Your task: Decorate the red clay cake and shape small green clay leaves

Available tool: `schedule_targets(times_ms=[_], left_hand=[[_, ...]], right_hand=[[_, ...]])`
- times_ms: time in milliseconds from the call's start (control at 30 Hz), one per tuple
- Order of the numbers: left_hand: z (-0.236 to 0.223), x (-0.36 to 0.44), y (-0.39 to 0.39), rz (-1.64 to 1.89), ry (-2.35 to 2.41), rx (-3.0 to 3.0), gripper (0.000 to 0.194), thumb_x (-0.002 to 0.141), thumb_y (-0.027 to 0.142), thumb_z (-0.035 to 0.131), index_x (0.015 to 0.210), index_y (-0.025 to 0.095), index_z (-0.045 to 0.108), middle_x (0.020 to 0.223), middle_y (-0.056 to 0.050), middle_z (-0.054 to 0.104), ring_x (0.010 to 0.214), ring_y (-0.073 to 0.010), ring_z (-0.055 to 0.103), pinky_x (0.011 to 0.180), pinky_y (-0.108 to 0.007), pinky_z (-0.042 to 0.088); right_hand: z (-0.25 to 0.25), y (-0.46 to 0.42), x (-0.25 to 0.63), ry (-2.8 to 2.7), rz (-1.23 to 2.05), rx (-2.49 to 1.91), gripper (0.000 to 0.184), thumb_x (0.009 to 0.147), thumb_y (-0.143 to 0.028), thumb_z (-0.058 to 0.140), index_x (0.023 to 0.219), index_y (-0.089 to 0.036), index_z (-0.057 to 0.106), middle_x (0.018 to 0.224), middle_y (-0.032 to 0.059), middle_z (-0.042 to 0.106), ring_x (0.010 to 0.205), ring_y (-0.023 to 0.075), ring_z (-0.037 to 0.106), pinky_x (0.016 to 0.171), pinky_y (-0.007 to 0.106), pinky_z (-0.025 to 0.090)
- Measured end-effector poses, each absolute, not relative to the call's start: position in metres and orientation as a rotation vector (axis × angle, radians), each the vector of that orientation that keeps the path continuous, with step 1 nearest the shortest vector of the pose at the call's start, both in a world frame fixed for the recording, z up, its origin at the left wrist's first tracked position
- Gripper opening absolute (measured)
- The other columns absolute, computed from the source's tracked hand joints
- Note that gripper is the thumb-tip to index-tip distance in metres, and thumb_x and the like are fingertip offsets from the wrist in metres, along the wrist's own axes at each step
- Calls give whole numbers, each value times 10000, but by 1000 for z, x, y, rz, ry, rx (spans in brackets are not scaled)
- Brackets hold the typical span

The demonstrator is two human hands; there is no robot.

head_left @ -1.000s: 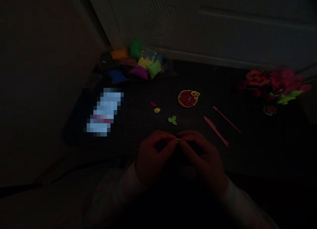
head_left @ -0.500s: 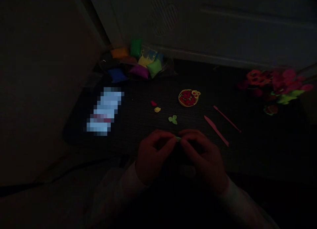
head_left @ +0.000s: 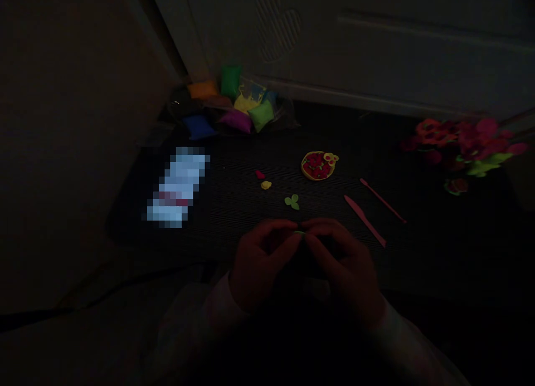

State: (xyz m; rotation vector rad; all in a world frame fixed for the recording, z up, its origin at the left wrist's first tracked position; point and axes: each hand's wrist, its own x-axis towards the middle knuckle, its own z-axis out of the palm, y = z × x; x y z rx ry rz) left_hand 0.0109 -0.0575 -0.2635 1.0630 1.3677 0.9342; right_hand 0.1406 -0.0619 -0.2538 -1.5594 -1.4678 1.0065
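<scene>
Both hands meet near the front edge of the dark table, thumbs and forefingers pinched together. Between the fingertips of my left hand and my right hand shows a thin sliver of green clay, mostly hidden by the fingers. Just beyond them lies a light green three-leaf clay piece. Farther off are a small yellow clay lump and a red clay bit. A round yellow-rimmed clay dish holds small red pieces, with pale flower shapes on its edge.
Right of my hands lie a pink plastic knife and a thin pink stick tool. Bright clay flowers fill the far right. Coloured clay packets sit at the back left, behind a lit phone. The room is very dark.
My fingertips have closed in slightly, and less of the green clay shows between them. The things on the table have stayed in place.
</scene>
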Motion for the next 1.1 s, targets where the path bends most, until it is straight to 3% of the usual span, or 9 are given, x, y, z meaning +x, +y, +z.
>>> schedule_targets(times_ms=[167, 433, 1100], left_hand=[[-260, 12, -54, 860, 1363, 963, 86, 657, 240, 608, 717, 187, 640, 729, 16, 663, 681, -116, 601, 624, -206, 472], [-260, 12, -52, 875, 1351, 815, 87, 627, 243, 635, 695, 189, 637, 688, 31, 664, 670, -111, 601, 626, -202, 461], [-262, 15, -52, 899, 1277, 592, 54, 592, 211, 654, 630, 180, 631, 591, 47, 608, 554, -71, 524, 597, -207, 421]], right_hand=[[-257, -62, 144, -1549, 920, -1513, 67, 749, -231, 525, 731, -204, 583, 840, 38, 625, 788, 155, 594, 687, 313, 474], [-264, -62, 153, -2037, 218, -1330, 152, 721, -189, 589, 872, -203, 569, 866, 52, 640, 830, 184, 581, 814, 430, 396], [-264, -60, 152, -2058, 254, -1306, 78, 764, -171, 540, 829, -202, 571, 820, 29, 657, 800, 159, 591, 820, 410, 371]])
